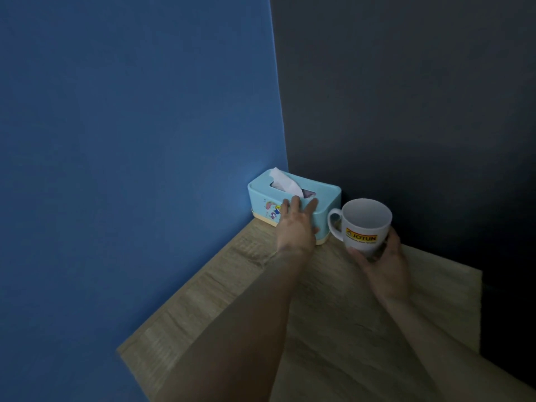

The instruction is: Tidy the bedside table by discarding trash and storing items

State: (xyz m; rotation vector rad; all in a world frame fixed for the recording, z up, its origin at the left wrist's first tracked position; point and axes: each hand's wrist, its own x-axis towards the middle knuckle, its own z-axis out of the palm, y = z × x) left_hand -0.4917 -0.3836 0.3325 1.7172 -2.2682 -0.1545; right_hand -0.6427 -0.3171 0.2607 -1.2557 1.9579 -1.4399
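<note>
A light blue tissue box (322, 192) with a cream base stands in the back corner of the wooden bedside table (220, 300). A white tissue (282, 181) sticks up from its slot. My left hand (297, 224) lies against the box's front, fingers spread over its top edge. To the right, my right hand (383, 262) grips a white mug (364, 224) by its lower body. The mug carries a yellow and red logo, its handle points left, and it looks empty inside.
A blue wall (130, 155) runs along the table's left edge and a dark wall (420, 97) stands behind it. The table's right edge (481, 311) drops into dark space.
</note>
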